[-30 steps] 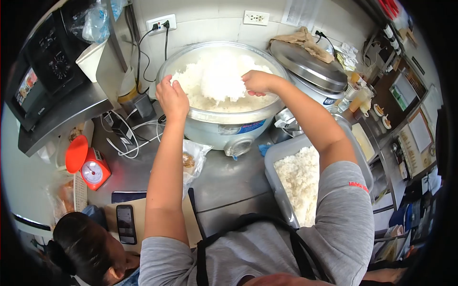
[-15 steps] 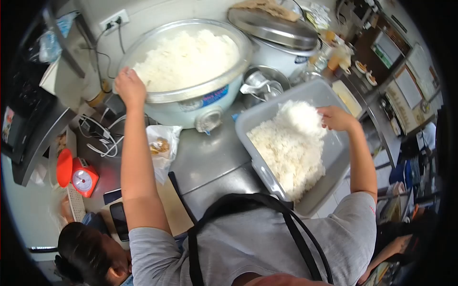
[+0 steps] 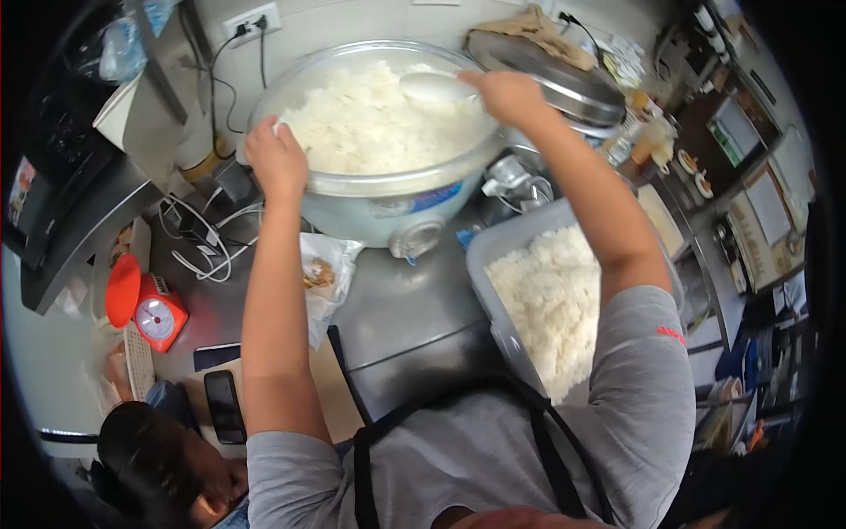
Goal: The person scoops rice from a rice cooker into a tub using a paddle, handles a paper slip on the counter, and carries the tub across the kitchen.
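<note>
A large round rice cooker (image 3: 379, 220) stands on the steel counter, its wide pot heaped with white cooked rice (image 3: 361, 123). My left hand (image 3: 278, 157) grips the near-left rim of the pot, fingers curled over it. In my right hand (image 3: 509, 95) is a white rice scoop (image 3: 434, 85), held over the right side of the rice, its oval end right at the surface. Below my right forearm, a grey plastic tub (image 3: 504, 339) contains a big mound of rice (image 3: 551, 300); the forearm and sleeve hide its right part.
Behind the cooker lies a metal lid (image 3: 555, 75) with a brown cloth. A plastic bag (image 3: 326, 278), white cables (image 3: 207, 256), a red scale (image 3: 159, 316) and a phone (image 3: 225, 407) are on the left. Another person's head (image 3: 159, 458) is at lower left.
My right hand has moved from the tub up and left to the cooker. The rice it carried over the tub is gone from the scoop. My left hand stays at the rim.
</note>
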Tool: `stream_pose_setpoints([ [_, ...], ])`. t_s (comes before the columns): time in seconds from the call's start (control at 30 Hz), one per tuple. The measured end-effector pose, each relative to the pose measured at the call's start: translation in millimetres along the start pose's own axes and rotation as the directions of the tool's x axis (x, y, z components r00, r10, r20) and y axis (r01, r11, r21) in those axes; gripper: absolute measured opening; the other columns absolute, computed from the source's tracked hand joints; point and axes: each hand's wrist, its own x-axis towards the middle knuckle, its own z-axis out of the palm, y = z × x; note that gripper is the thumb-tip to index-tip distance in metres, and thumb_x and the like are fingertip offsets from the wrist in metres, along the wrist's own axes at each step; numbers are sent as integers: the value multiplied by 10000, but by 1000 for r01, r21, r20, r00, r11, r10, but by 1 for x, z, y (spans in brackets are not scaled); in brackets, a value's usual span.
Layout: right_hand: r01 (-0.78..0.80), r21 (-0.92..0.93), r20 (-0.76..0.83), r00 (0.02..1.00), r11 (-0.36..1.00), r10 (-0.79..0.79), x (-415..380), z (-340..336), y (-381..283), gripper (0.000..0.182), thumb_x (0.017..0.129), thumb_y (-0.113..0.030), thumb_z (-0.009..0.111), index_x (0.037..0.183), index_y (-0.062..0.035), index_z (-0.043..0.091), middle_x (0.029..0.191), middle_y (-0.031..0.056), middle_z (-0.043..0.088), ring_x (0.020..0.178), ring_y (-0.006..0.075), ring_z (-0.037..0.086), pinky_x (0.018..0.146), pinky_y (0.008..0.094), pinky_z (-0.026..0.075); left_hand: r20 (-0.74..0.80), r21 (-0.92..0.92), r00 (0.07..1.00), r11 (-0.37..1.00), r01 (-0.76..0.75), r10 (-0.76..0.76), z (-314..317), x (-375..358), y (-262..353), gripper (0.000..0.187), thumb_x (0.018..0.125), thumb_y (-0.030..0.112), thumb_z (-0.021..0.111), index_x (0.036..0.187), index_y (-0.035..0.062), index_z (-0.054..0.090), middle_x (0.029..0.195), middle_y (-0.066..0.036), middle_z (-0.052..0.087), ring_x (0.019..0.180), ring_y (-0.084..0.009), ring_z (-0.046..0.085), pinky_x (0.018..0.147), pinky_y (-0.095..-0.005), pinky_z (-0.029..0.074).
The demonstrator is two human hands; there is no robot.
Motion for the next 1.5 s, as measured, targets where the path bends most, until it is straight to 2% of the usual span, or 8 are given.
stream_pose_setpoints([
  [0.17, 251, -163, 253, 945, 954, -205, 70, 51, -58, 386, 769, -85, 401, 1125, -183, 510, 907, 103, 612, 840, 262, 592, 679, 385, 475, 57, -16, 997, 998, 56, -55, -4, 0, 3, 266, 797, 133, 480, 1024, -5, 495, 1028, -204, 471, 1007, -355, 394, 887, -405, 304],
  [0.27, 326, -100, 339, 899, 940, -276, 76, 50, -61, 374, 752, -109, 424, 1113, -152, 511, 899, 113, 612, 838, 270, 591, 691, 379, 475, 60, -23, 995, 997, 80, -79, -5, 1, 6, 270, 798, 139, 482, 1029, 1, 493, 1025, -202, 475, 1007, -352, 394, 888, -404, 304],
  [0.57, 342, 14, 448, 838, 940, -311, 28, 28, -73, 354, 797, -207, 415, 1145, -181, 474, 901, 115, 604, 836, 273, 582, 724, 395, 459, 26, -13, 996, 997, 82, -81, -6, -2, 12, 244, 797, 142, 486, 1003, 13, 509, 1017, -182, 483, 991, -341, 403, 865, -396, 327],
  [0.87, 343, 425, 415, 749, 838, -517, 19, 40, -82, 366, 765, -291, 480, 1091, -138, 546, 986, 185, 568, 947, 282, 540, 814, 379, 422, 27, -24, 995, 995, 94, -93, -6, -2, 10, 231, 790, 119, 492, 995, 16, 512, 1010, -175, 483, 977, -336, 409, 859, -393, 328],
  [0.97, 392, 562, 250, 759, 728, -602, 21, 57, -70, 324, 765, -232, 497, 1040, -77, 569, 848, 162, 603, 776, 234, 589, 684, 344, 462, 2, -48, 998, 996, 70, -70, -4, 1, 8, 227, 784, 112, 496, 989, 14, 511, 1005, -179, 483, 972, -338, 411, 857, -394, 327],
  [1.07, -43, 803, 459, 680, 594, -572, 37, 75, -61, 249, 766, -160, 504, 967, -36, 585, 637, 94, 569, 535, 151, 534, 498, 286, 432, -18, -72, 997, 995, 71, -73, -7, -1, 5, 222, 779, 103, 498, 983, 17, 512, 998, -183, 484, 964, -340, 415, 854, -400, 325],
  [1.1, -151, 800, 517, 664, 580, -540, 40, 70, -61, 185, 772, -124, 503, 915, -36, 581, 513, 23, 472, 408, 92, 414, 389, 244, 347, -21, -74, 997, 995, 69, -71, -7, -2, 4, 221, 779, 103, 498, 983, 18, 513, 998, -182, 484, 964, -341, 415, 854, -400, 325],
  [1.5, -316, 807, 484, 838, 499, -252, 26, 10, 12, 89, 778, -149, 506, 785, -63, 526, 519, 2, 445, 375, 73, 366, 339, 226, 297, -46, -8, 999, 1000, 20, -21, -2, -2, 4, 210, 794, 137, 464, 954, 17, 527, 948, -182, 524, 930, -325, 461, 848, -402, 323],
])
